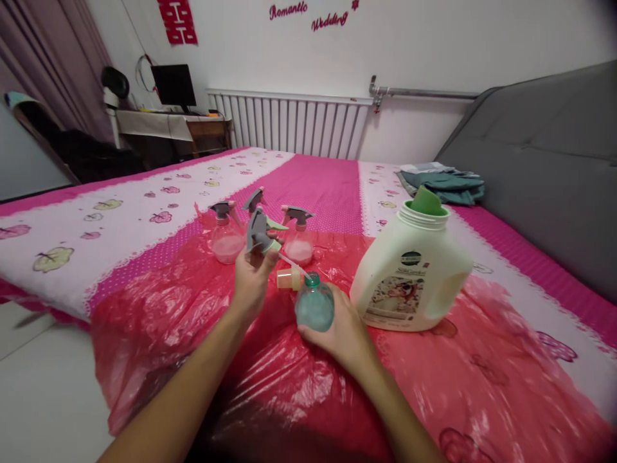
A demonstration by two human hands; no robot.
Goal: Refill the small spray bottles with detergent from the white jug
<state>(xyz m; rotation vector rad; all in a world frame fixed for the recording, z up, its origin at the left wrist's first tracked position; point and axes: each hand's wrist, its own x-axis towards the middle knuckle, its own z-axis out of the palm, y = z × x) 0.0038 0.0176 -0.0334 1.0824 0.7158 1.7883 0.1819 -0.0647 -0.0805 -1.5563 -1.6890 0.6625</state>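
Left hand [251, 280] is gripping the grey spray head [258, 230], right hand [348, 331] is clasping the green bottle [313, 312] on or just above the red sheet [193, 308], tube [292, 263] slanting to its neck; steady bottle and straighter feeding probably helping.

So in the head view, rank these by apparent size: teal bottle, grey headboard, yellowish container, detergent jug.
1. Grey headboard
2. Detergent jug
3. Teal bottle
4. Yellowish container
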